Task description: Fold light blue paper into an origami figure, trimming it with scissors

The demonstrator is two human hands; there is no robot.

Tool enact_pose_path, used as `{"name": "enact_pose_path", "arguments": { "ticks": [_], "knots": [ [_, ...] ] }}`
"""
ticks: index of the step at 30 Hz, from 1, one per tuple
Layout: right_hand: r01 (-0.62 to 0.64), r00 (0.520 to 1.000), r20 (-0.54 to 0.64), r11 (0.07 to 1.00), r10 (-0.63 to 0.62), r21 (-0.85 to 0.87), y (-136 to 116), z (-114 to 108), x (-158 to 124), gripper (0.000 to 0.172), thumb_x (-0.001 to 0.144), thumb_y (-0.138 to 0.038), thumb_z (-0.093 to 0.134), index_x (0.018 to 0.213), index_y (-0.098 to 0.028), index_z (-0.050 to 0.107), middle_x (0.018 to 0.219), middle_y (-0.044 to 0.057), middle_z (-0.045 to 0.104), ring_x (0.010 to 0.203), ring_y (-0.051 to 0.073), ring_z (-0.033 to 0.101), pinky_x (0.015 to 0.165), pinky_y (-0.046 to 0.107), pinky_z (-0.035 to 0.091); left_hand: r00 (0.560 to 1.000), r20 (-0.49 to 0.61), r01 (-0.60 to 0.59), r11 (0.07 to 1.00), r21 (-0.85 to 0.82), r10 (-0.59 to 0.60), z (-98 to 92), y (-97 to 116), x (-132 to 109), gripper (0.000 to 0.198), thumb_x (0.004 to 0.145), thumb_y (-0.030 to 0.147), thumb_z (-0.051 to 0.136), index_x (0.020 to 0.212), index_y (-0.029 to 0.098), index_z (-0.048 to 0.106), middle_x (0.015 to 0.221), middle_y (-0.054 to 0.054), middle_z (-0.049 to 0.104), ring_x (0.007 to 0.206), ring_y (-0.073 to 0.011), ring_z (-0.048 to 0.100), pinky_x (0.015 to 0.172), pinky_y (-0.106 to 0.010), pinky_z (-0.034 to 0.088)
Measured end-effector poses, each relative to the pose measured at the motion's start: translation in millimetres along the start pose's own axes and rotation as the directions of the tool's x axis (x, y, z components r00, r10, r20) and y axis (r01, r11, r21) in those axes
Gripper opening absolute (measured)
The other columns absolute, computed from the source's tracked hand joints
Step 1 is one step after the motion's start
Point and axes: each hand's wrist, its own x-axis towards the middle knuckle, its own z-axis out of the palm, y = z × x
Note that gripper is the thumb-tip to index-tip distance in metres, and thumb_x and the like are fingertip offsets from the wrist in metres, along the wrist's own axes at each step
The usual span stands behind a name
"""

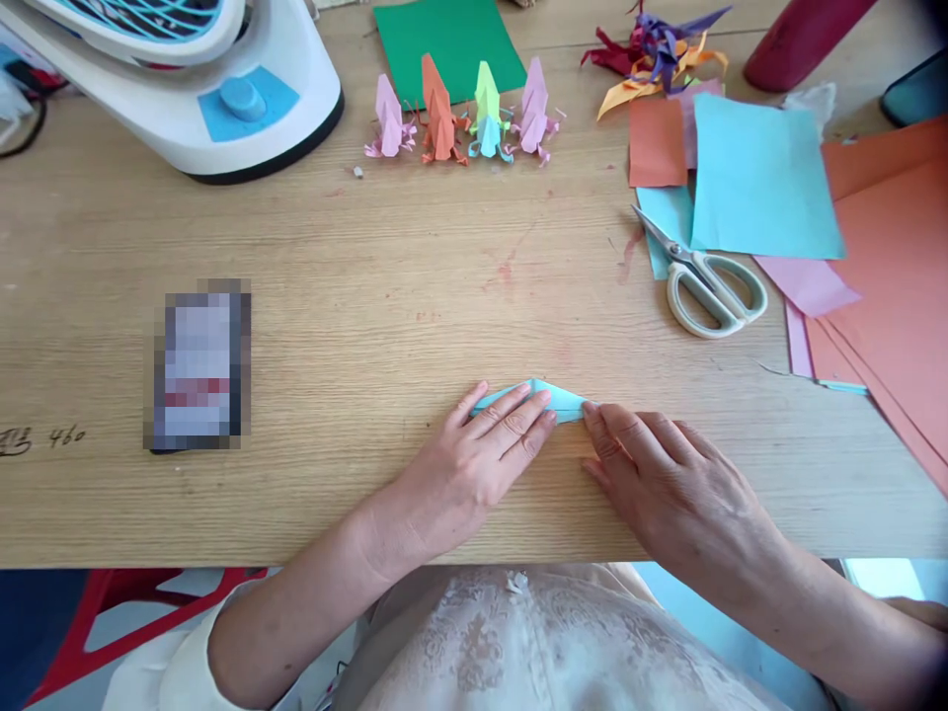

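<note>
A folded light-blue paper (552, 397) lies flat near the front edge of the wooden table (355, 286). My left hand (485, 449) rests on its left part, fingers stretched flat and pressing down. My right hand (659, 474) touches the paper's right tip with its fingertips, fingers extended and close together. Most of the paper is hidden under my fingers.
Several folded paper figures (463, 118) stand in a row before a green sheet (448, 44). Scissors (703, 281) lie beside blue (762, 183), orange (889, 267) and pink sheets at right. A white appliance (193, 89) sits far left, a phone (198, 365) at left.
</note>
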Motion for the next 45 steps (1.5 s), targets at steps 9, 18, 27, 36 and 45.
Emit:
{"name": "enact_pose_path", "arguments": {
  "ticks": [9,18,27,36,45],
  "knots": [
    [0.058,0.998,-0.055,0.944,-0.042,0.326,-1,-2,15,0.037,0.093,-0.006,0.045,0.129,-0.002,0.052,0.12,0.021,0.058,0.099,0.026,0.058,0.084,0.041,0.052,0.998,0.046,0.043,0.998,-0.038,-0.041,2.3,-2,-1,0.042,0.104,0.022,0.033,0.146,0.017,0.038,0.158,-0.007,0.032,0.148,-0.018,0.026,0.12,-0.044,0.026],
    [0.172,0.983,-0.131,0.889,-0.128,0.424,16,20,12,0.039,0.093,-0.006,0.049,0.132,-0.003,0.054,0.131,0.021,0.059,0.111,0.026,0.059,0.091,0.041,0.053,0.999,0.04,0.013,0.987,-0.16,-0.007,-1.0,-7,-4,0.032,0.103,0.018,0.034,0.129,0.016,0.052,0.158,-0.009,0.032,0.149,-0.0191,0.024,0.122,-0.047,0.023],
    [0.215,0.975,-0.13,0.908,-0.179,0.361,18,15,7,0.047,0.094,-0.007,0.047,0.141,-0.004,0.048,0.14,0.021,0.053,0.12,0.028,0.056,0.097,0.042,0.05,0.996,-0.064,-0.072,0.992,-0.107,0.066,-4.4,-16,-13,0.033,0.102,0.012,0.036,0.13,0.01,0.053,0.146,-0.014,0.051,0.14,-0.0231,0.041,0.119,-0.046,0.034],
    [0.232,0.972,-0.125,0.914,-0.201,0.333,18,15,11,0.041,0.096,-0.008,0.042,0.135,-0.001,0.053,0.13,0.023,0.058,0.107,0.029,0.061,0.091,0.042,0.052,0.994,-0.044,-0.104,0.994,-0.038,0.102,-8.7,-16,-16,0.039,0.102,0.011,0.034,0.136,0.004,0.05,0.146,-0.016,0.049,0.139,-0.0282,0.042,0.116,-0.048,0.038],
    [0.207,0.975,-0.14,0.936,-0.173,0.283,11,9,19,0.034,0.096,-0.006,0.042,0.123,-0.001,0.061,0.122,0.022,0.064,0.097,0.027,0.063,0.082,0.041,0.055,0.994,-0.023,-0.105,0.995,0.005,0.105,-9.4,-16,-22,0.041,0.101,0.011,0.035,0.14,0.002,0.046,0.149,-0.017,0.045,0.141,-0.0283,0.039,0.117,-0.046,0.037]
  ]
}}
